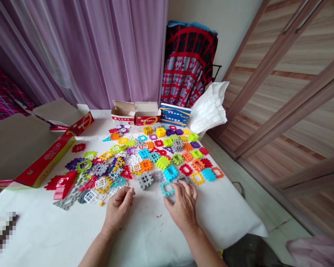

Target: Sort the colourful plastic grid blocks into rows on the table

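Observation:
Many colourful plastic interlocking pieces lie spread over the white-covered table. My right hand [183, 202] reaches over the near edge of the pile, fingers curved and apart, beside a teal square frame [167, 189]; a grey piece [183, 179] is partly hidden behind its fingers. Whether the fingertips touch the frame is unclear. My left hand [118, 207] rests on the table, its fingers curled in and the thumb on top, with nothing visible in it. Between the hands, a little farther back, sits a grey block [146, 180]. A bright blue block [170, 172] stands behind the teal frame.
Open red boxes [48, 155] stand at the left. Small red boxes [147, 118] and a blue box [175, 114] line the back, beside a white plastic bag [209, 107]. A red bottle-shaped piece [64, 185] lies left of the pile. Wooden cabinets [289, 92] stand right.

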A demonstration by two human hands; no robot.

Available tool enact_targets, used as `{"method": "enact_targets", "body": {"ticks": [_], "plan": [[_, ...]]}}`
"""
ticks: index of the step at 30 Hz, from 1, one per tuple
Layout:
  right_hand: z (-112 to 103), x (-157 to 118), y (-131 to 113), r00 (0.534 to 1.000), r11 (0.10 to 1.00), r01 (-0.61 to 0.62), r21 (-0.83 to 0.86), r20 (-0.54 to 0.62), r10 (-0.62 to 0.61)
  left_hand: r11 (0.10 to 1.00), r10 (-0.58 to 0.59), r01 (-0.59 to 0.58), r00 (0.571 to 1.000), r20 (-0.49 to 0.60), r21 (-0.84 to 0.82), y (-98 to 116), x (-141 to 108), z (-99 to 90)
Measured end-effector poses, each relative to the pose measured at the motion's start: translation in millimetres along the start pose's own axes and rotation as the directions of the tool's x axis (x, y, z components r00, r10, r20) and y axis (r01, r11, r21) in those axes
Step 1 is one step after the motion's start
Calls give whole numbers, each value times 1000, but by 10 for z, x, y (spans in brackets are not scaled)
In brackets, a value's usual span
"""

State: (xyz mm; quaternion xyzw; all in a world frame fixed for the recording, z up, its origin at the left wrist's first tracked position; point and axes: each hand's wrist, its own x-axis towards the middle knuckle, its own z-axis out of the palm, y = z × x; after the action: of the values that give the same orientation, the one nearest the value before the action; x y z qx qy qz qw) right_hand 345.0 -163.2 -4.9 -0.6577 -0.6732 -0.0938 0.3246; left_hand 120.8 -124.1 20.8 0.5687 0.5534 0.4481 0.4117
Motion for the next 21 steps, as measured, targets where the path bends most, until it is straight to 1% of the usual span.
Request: {"method": "enact_targets", "body": {"ticks": [5,12,15,17,19,21], "plan": [[-1,7,5,1000,1000,13,21,21,-13,1000,-2,1,1000,-7,-18,-8,-7,-7],[-27,0,20,993,994,101,44,54,-104,1000,11,-11,1000,-1,1,-49,-2,0],[-54,19,-1,994,993,96,62,39,-99,1000,22,-22,1000,-1,12,-54,5,-4],[-106,17,-46,994,991,107,79,4,-108,1000,22,-22,1000,-1,15,-42,6,-8],[-177,-10,-117,988,979,157,127,-4,-158,1000,22,-22,1000,-8,19,-24,5,-12],[-246,-57,-193,973,955,217,200,33,-228,999,27,-26,999,-24,31,-10,6,-16]]}}
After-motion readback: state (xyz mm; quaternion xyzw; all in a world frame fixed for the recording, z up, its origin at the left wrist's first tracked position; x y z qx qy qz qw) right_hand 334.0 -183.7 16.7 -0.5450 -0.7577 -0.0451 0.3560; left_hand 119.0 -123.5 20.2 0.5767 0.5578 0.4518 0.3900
